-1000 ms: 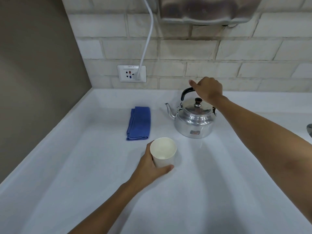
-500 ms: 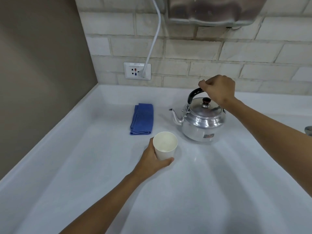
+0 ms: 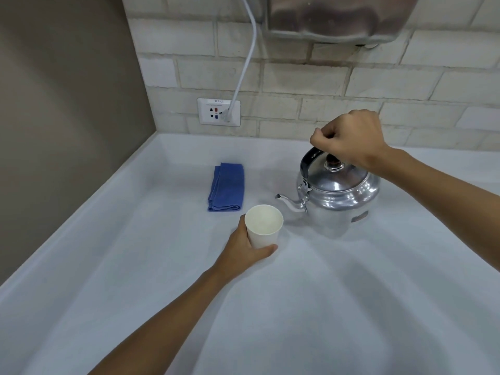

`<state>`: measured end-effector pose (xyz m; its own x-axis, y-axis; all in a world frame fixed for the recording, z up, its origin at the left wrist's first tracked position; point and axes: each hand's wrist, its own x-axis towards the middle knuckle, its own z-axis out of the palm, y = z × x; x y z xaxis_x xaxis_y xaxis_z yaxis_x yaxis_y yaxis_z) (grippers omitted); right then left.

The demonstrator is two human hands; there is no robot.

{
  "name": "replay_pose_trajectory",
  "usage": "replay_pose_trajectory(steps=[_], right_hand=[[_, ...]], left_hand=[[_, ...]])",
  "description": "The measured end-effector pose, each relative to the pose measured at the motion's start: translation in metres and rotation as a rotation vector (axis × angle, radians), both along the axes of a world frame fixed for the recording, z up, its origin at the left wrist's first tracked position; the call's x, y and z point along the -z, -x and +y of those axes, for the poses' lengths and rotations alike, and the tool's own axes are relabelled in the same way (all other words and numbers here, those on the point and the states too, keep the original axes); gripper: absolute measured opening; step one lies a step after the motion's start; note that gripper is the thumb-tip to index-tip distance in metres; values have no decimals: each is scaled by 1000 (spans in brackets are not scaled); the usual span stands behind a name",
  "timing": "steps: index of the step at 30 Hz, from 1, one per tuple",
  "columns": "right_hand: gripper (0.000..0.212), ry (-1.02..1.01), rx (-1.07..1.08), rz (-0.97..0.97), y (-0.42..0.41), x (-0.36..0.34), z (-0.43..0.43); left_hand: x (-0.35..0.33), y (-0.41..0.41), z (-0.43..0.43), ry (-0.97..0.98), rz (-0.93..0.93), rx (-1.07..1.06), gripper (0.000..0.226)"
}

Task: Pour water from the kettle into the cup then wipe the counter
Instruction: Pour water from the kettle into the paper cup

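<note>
Kettle (image 3: 338,196) sits right of centre in the frame, a shiny metal one with a black handle (image 3: 309,161), and the right hand (image 3: 351,139) is clenched around the top of that handle, grip firmly on. The body tips a little, spout (image 3: 290,203) pointing left and down toward the cup (image 3: 263,226). I cannot tell for sure whether its base is off the table (image 3: 324,307) or only just resting there.

The cup, a plain white paper one, stands just left of the spout, near the middle of the frame. The left hand (image 3: 243,253) wraps its lower half, fingers (image 3: 266,250) curled round the front, steadying it upright on the table. Inside it looks pale and empty, no water showing, and no stream leaves the spout.

So by my reading the pour has not begun: both grips are set, the spout is near the rim but not over it. What remains is nearly everything. Bring the spout above the cup, tilt, fill, set the kettle down.

Then the wipe. The folded blue cloth (image 3: 227,188) lies untouched above and left of the cup, well clear of both hands. The table around looks dry, no puddles to see.
</note>
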<state>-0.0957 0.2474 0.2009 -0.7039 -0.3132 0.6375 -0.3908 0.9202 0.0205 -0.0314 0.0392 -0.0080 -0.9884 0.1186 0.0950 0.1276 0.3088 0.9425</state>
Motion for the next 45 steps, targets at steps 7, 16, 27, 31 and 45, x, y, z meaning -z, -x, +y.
replay_pose_trajectory(steps=[7,16,27,31,45], right_hand=[[43,-117,-52,39,-14,-5,-13],[39,-289,-116,82,-28,-14,-25],[39,-361,-151,125,-28,-20,-24],[39,-374,-152,127,-27,-21,-22],[42,-424,-156,155,-26,-29,-17]], left_hand=[[1,1,0,15,8,0,78],[2,1,-1,15,16,12,79],[3,2,-1,10,16,12,79],[3,1,-1,15,19,12,79],[3,1,-1,12,13,9,78]])
